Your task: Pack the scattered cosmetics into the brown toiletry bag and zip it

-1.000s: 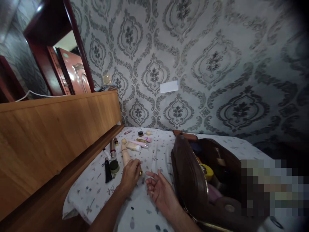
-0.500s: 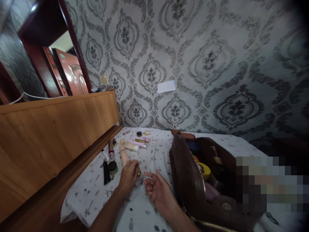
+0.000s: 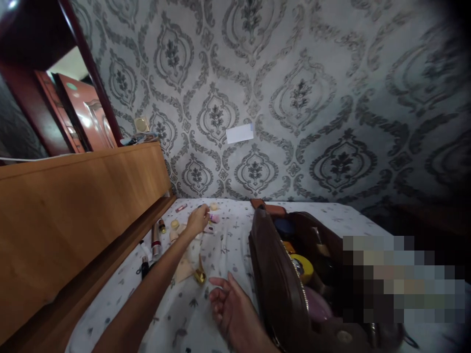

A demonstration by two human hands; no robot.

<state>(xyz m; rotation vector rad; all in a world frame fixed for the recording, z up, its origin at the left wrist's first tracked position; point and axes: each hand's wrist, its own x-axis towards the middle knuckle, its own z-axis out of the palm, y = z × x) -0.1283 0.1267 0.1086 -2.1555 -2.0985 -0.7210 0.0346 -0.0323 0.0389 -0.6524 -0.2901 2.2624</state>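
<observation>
My left hand reaches to the far group of cosmetics, fingers curled downward over a spot where a small dark thing is mostly hidden. Beside its fingertips are a small cream-coloured round item and a purple item. My right hand rests palm up near the bag, fingers loosely bent and apart, holding nothing. Just left of it, a gold-coloured piece lies on the cloth by a beige flat item. The open brown bag stands right of my right hand.
Inside the bag are a yellow round item and a purple item. Left of my forearm lie a brown tube and a small dark bottle. A wooden board borders the left; patterned wallpaper rises behind.
My left hand has moved away from the gold-coloured piece and the beige item, leaving them on the cloth, and reached to the far cosmetics. My right hand keeps its pose. The view has shifted slightly.
</observation>
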